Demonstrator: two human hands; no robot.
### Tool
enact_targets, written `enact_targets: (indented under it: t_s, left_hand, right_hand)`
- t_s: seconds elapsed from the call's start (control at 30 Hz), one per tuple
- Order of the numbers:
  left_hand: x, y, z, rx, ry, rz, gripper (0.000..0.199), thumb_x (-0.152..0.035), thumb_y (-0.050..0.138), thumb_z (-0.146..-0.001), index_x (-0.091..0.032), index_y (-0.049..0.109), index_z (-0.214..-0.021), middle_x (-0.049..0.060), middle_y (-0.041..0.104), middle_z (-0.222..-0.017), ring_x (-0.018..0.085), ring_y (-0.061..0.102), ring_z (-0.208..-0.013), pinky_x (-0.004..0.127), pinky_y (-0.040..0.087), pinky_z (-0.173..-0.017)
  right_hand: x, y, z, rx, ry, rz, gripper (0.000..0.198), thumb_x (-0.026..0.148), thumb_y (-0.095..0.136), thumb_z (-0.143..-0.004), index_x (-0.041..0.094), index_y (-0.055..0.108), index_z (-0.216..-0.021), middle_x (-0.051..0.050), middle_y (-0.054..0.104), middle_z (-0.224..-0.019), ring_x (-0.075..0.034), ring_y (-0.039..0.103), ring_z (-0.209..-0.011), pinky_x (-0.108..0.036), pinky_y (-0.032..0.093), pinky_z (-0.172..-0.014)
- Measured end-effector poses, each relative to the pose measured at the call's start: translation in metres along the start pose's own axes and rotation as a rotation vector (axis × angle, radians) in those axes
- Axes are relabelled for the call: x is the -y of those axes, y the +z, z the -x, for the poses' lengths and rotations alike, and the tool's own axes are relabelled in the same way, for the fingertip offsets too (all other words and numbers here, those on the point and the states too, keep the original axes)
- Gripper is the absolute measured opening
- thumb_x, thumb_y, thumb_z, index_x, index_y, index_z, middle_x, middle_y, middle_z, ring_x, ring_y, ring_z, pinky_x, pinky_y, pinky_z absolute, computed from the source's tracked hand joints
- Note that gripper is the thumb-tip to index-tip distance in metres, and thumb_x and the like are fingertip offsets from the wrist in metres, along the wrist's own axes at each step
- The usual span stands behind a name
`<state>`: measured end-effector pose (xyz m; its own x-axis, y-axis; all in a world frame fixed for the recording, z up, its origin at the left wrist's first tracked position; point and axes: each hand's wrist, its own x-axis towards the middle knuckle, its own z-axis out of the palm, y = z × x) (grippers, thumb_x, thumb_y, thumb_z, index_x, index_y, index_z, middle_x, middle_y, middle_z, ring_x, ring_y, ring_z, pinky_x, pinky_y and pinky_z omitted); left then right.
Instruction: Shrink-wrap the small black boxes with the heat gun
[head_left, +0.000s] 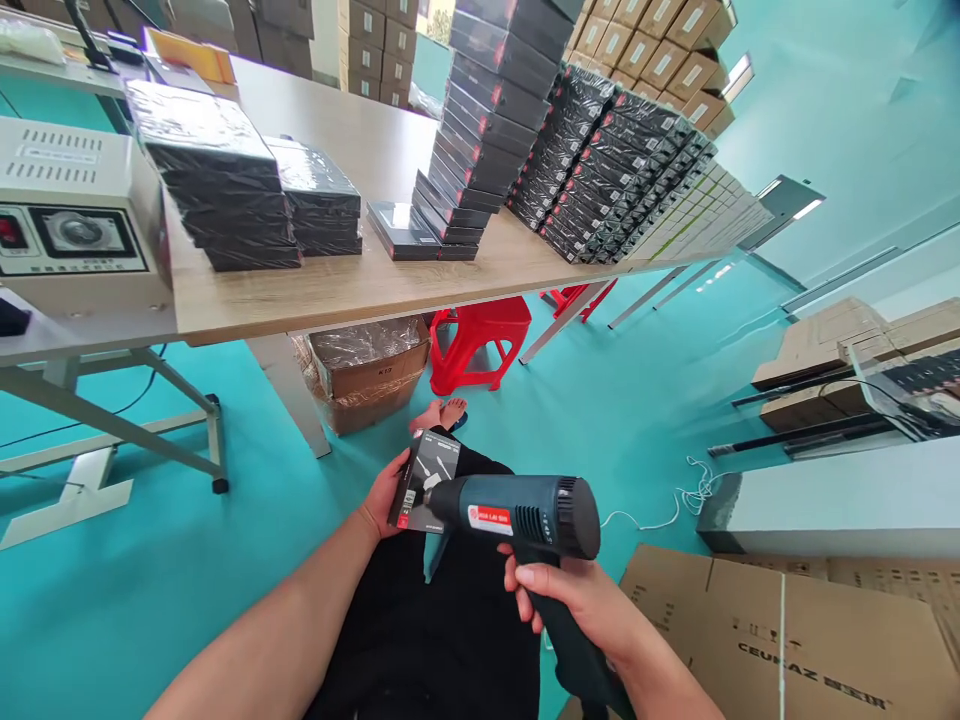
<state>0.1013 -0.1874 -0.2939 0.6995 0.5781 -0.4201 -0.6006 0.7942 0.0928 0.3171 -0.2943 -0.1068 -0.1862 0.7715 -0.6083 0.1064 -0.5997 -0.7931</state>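
A dark blue heat gun (517,508) with a red and white label is gripped by its handle in my right hand (574,595). Its nozzle points left, over the face of a flat black box (431,470) printed with pictures of cables. My left hand (384,497) holds that box by its left edge, fingers partly hidden behind it. Both are above my lap. I cannot tell whether the nozzle touches the box.
A wooden table (315,300) ahead carries film-wrapped black boxes (225,190), a tall box stack (487,120) and a beige machine (75,210). Below are an open carton (367,375) and a red stool (487,335). A large carton (795,630) stands right, near a white cable (694,490).
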Motion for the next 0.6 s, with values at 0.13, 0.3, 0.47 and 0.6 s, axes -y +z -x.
enact_targets:
  t_s: [0.13, 0.3, 0.47, 0.6]
  left_hand:
    - [0.002, 0.001, -0.003, -0.010, -0.035, -0.046, 0.045, -0.051, 0.054, -0.080, -0.011, 0.063, -0.101, 0.014, 0.071, -0.090, 0.029, 0.067, -0.085, 0.041, 0.050, -0.081]
    - [0.003, 0.001, -0.003, -0.029, -0.029, -0.080, 0.050, -0.052, 0.054, -0.080, -0.010, 0.062, -0.106, 0.015, 0.071, -0.093, 0.031, 0.067, -0.086, 0.043, 0.050, -0.081]
    - [0.002, 0.003, -0.001, -0.054, -0.019, -0.082, 0.052, -0.052, 0.053, -0.081, -0.010, 0.060, -0.111, 0.015, 0.071, -0.090, 0.030, 0.068, -0.082, 0.041, 0.052, -0.076]
    - [0.003, 0.006, -0.001, -0.036, -0.074, -0.097, 0.053, -0.051, 0.055, -0.080, -0.009, 0.060, -0.111, 0.015, 0.071, -0.092, 0.030, 0.068, -0.081, 0.042, 0.051, -0.077]
  right_hand:
    - [0.008, 0.006, -0.007, -0.018, -0.105, -0.006, 0.033, 0.033, 0.062, -0.078, 0.017, 0.063, -0.106, -0.006, 0.064, -0.085, -0.016, 0.059, -0.064, -0.030, 0.048, -0.057]
    - [-0.001, 0.006, -0.005, 0.129, -0.034, 0.078, 0.023, 0.030, 0.063, -0.077, 0.015, 0.067, -0.094, -0.004, 0.064, -0.072, -0.015, 0.058, -0.060, -0.029, 0.047, -0.057]
    - [-0.002, 0.007, -0.002, 0.142, -0.013, 0.071, 0.021, 0.030, 0.065, -0.076, 0.014, 0.068, -0.089, -0.005, 0.064, -0.076, -0.015, 0.059, -0.061, -0.028, 0.048, -0.057]
    - [0.015, 0.006, -0.020, -0.034, -0.118, -0.166, 0.031, 0.031, 0.062, -0.079, 0.015, 0.062, -0.106, -0.007, 0.065, -0.086, -0.016, 0.061, -0.065, -0.029, 0.051, -0.058]
